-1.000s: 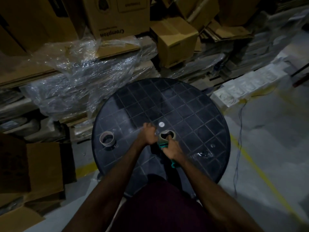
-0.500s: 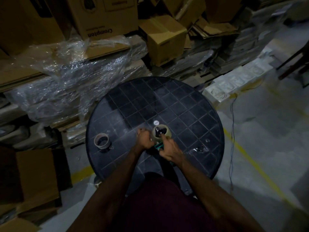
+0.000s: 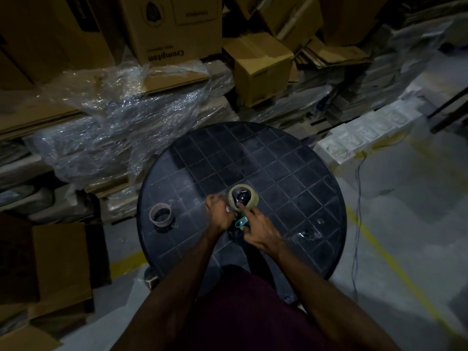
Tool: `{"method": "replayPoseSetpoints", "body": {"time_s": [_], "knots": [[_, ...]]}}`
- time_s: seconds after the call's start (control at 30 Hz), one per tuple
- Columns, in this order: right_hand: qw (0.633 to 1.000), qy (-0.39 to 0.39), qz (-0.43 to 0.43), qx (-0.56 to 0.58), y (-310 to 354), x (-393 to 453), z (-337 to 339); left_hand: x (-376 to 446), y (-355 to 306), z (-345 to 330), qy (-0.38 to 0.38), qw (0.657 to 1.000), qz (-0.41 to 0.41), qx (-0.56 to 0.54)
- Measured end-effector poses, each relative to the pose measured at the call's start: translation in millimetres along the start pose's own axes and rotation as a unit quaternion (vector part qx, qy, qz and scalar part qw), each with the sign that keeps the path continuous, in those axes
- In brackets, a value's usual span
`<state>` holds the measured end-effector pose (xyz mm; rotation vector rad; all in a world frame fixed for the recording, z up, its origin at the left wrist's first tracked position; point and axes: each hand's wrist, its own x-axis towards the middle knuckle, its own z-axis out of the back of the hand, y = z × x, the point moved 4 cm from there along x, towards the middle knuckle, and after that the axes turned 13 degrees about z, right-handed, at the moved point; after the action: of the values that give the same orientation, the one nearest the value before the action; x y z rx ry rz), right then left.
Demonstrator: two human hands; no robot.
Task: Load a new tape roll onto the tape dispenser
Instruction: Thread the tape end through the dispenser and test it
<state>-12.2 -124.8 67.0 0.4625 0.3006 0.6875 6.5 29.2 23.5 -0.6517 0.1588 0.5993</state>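
My right grip holds the green tape dispenser, left grip pinched at the tape roll; roll now sits on the hub over the worktop. Threading next.

Both bare forearms extended forward from the lower edge of the view and converged near the centre. The left hand was curled closed, knuckles up. The right hand lay just beside it, index finger extended forward, remaining fingers partly bent.
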Motion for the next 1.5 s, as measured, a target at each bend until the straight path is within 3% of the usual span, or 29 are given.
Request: {"method": "replayPoseSetpoints", "body": {"time_s": [0.37, 0.6, 0.87, 1.07, 1.5], "knots": [[1.000, -0.003, 0.003, 0.011, -4.0, 0.9, -1.5, -7.0, 4.6, -9.7, -0.042, 0.998, 0.040, 0.021], [0.999, 0.019, -0.029, 0.041, -9.7, -0.3, -4.9, -16.3, -5.2, -1.0, -0.049, 0.987, 0.035, 0.148], [0.995, 0.039, -0.051, 0.076, -15.4, 1.7, -8.4, -16.1, -1.6, -7.0, -0.014, 0.991, 0.033, 0.128], [0.992, 0.083, -0.064, 0.076, -22.2, 2.2, -25.8, -13.7, 2.4, -18.1, 0.032, 0.971, 0.082, 0.221], [0.988, 0.061, -0.103, 0.092, -18.1, -7.8, -21.2, -25.2, 6.6, -18.3, 0.037, 0.988, 0.047, 0.144]]}}
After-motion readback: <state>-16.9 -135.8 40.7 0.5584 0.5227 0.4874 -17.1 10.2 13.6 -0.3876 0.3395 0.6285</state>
